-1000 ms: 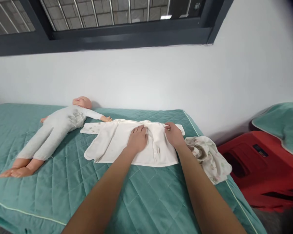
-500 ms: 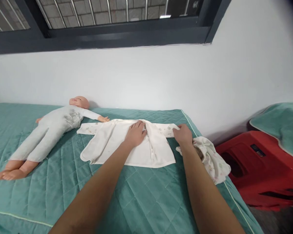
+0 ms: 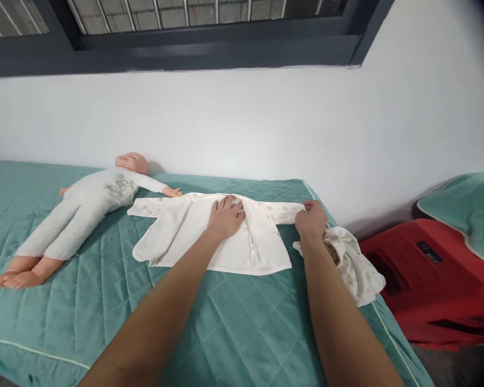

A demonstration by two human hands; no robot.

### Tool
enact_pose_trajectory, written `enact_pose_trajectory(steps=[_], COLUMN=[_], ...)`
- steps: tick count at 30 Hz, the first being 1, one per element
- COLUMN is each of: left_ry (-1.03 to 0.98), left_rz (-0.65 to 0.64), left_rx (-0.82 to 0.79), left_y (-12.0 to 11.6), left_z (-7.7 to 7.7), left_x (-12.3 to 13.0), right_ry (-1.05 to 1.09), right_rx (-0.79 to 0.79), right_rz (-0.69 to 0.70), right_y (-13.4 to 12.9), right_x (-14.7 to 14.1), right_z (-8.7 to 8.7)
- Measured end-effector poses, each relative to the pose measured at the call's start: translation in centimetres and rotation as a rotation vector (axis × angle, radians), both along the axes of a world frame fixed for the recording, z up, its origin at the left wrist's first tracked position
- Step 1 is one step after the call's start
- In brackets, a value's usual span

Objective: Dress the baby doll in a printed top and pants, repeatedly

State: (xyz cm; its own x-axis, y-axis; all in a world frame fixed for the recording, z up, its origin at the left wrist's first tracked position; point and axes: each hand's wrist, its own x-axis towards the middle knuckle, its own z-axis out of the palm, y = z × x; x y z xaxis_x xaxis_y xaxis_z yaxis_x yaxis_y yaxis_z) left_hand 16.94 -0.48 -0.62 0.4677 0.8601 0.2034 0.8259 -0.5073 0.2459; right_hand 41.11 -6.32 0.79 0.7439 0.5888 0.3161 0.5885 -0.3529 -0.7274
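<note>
A small white jacket [image 3: 229, 257] lies spread open on the green quilted bed cover [image 3: 242, 317], its patterned sleeves stretched out to both sides. My left hand [image 3: 226, 217] rests on the jacket near the neckline, fingers apart and pressing on the cloth. At the right cuff, my right hand [image 3: 311, 219] pinches the end of the sleeve. A baby doll [image 3: 92, 204] in white clothing lies on its back to the left, its outstretched hand by the left sleeve. Beside my right forearm is a crumpled patterned cloth [image 3: 357, 269].
A red plastic stool [image 3: 427, 285] stands right of the bed, with a green cloth [image 3: 468, 209] over it. Behind the bed rises a white wall [image 3: 242, 123] with a dark window frame [image 3: 210, 54] and bars above.
My right hand has moved a little to the right, and the sleeve it pinches is stretched out further. My left hand stays on the jacket. The view has shifted slightly.
</note>
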Motion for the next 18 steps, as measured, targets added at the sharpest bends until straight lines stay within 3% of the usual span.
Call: enact_pose_trajectory(steps=[4, 9, 12, 14, 18], left_ry=[0.013, -0.055, -0.127, -0.139, -0.078], left_rz=[0.030, 0.036, 0.059, 0.072, 0.106], left_rx=[-0.009, 0.015, 0.020, 0.018, -0.018], left_y=[0.1, 0.4, 0.2, -0.3, -1.5], left_z=[0.0, -0.1, 0.0, 0.1, -0.1], left_x=[0.3, 0.3, 0.0, -0.5, -2.7], right_ry=[-0.043, -0.041, 0.029, 0.061, 0.027], right_rx=[0.045, 0.087, 0.070, 0.061, 0.036], right_rz=[0.011, 0.193, 0.378, 0.599, 0.954], right_y=[-0.1, -0.9, -1.7, -2.4, -3.7], right_x=[-0.1, -2.0, -5.8, -9.5, -16.1], right_z=[0.2, 2.2, 3.7, 4.1, 2.8])
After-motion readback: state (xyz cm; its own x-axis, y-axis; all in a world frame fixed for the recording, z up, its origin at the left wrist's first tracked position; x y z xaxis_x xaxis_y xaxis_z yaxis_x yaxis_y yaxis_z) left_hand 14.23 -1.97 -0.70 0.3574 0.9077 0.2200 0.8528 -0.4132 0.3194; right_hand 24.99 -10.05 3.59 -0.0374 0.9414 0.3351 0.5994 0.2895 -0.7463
